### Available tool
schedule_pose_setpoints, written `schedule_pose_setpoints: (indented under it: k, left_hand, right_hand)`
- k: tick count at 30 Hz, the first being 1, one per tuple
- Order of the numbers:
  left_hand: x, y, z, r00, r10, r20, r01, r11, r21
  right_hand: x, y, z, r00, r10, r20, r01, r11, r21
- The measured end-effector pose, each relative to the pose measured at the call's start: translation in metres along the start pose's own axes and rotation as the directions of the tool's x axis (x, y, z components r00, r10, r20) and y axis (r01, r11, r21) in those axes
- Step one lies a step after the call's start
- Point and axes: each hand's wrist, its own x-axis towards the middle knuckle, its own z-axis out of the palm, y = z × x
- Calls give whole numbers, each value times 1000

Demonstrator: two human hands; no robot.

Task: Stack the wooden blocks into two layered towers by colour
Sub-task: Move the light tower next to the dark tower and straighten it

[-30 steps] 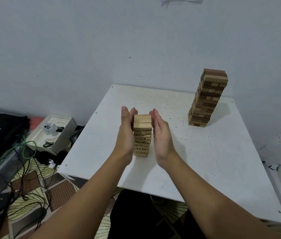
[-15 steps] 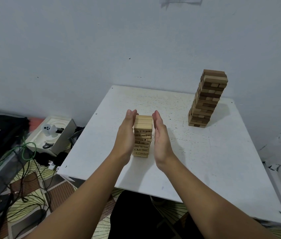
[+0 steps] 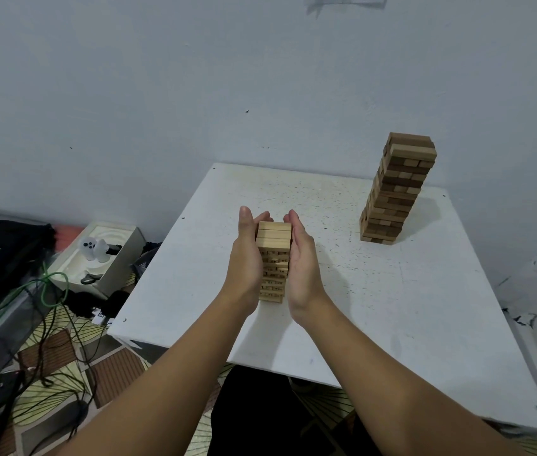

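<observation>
Head view: the light tower point(image 3: 273, 261) is pressed between flat left hand point(image 3: 248, 258) and right hand point(image 3: 303, 263), fingers straight, near the worktop point(image 3: 408, 307) left edge; dark tower point(image 3: 395, 189) stands by the far right corner.

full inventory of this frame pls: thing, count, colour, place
light tower: 1, pale wood, table centre-left, between the hands
dark tower: 1, mixed dark and tan brown, table far right, leaning slightly
table: 1, white, speckled, against the wall
open box: 1, off-white, floor left of the table, holds a whitish object
black bag: 1, black, far left on the floor
cables: several, green and black, floor left
paper: 1, white, on the wall at the top edge
left hand: 1, flat against the light tower's left side
right hand: 1, flat against its right side
</observation>
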Motion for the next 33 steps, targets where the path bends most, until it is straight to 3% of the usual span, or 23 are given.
schedule_pose_setpoints:
  k: [11, 15, 21, 29, 33]
  left_hand:
    - [3, -9, -10, 999, 35, 5, -35, 999, 0]
    - [-6, -11, -6, 995, 37, 95, -34, 999, -34]
    - [-8, -12, -4, 994, 47, 99, -43, 998, -50]
    - [9, -21, -39, 990, 34, 134, -45, 996, 83]
    - [24, -12, -81, 978, -16, 206, -43, 960, 277]
  right_hand:
    - [-7, -1, -4, 1000, 2, 3, -3, 1000, 10]
    - [-6, 7, -3, 1000, 8, -21, -9, 999, -39]
    - [-6, 10, -2, 1000, 11, 16, -11, 1000, -13]
    - [-10, 6, -14, 999, -43, 14, 43, 999, -25]
    - [-7, 20, -45, 999, -41, 0, 40, 985, -167]
